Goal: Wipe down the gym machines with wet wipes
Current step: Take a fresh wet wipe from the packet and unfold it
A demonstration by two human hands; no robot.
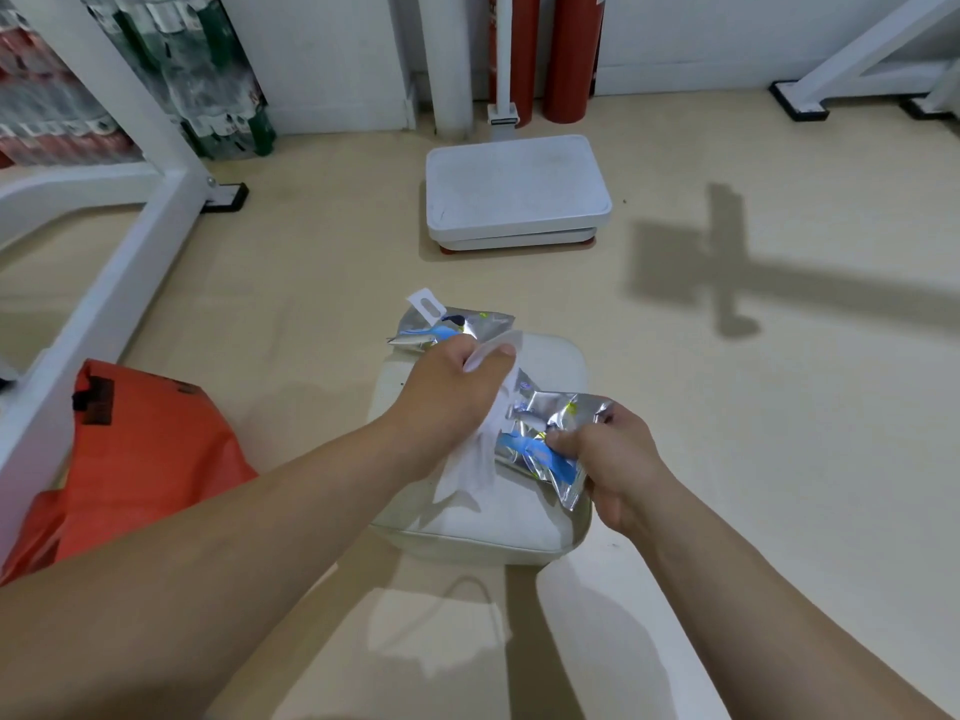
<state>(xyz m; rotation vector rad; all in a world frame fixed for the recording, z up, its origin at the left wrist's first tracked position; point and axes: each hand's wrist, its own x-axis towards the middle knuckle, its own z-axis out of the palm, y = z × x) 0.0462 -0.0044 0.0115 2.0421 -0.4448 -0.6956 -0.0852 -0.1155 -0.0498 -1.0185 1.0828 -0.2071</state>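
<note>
left hand [457,387] is fisted round the white wet wipe [470,459], right hand [615,459] pinches the foil packet [545,444], both over the white seat pad [519,537]. wipe runs near-to-far, packet touching its right side, so I'd guess the pull goes far-left, away from the right hand

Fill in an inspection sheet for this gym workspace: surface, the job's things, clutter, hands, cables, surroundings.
Surface: white padded machine seat, with the packet and wipe held over it.
Job's things: crumpled silver foil wet-wipe packet; white wet wipe partly drawn out; a silver foil piece with a white hang tab at the seat's far edge.
Clutter: orange fabric bag on the beige floor, to the left.
Hands: left hand grips the wipe; right hand grips the packet.
Cables: nothing seen.
Surroundings: white platform scale; white machine frame; red cylinders by the wall.
</note>
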